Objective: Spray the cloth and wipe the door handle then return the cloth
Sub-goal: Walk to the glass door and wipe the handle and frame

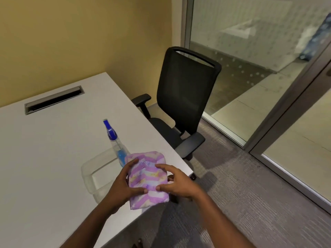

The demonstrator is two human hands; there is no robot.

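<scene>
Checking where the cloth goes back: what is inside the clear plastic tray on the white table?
The clear plastic tray shows only bare table through its base. The left hand and the folded purple patterned cloth cover its near right corner, so that part stays unseen.

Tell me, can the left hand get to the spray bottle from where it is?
Probably yes: the spray bottle stands just beyond the left hand with open table between, but that hand must first release the cloth.
</scene>
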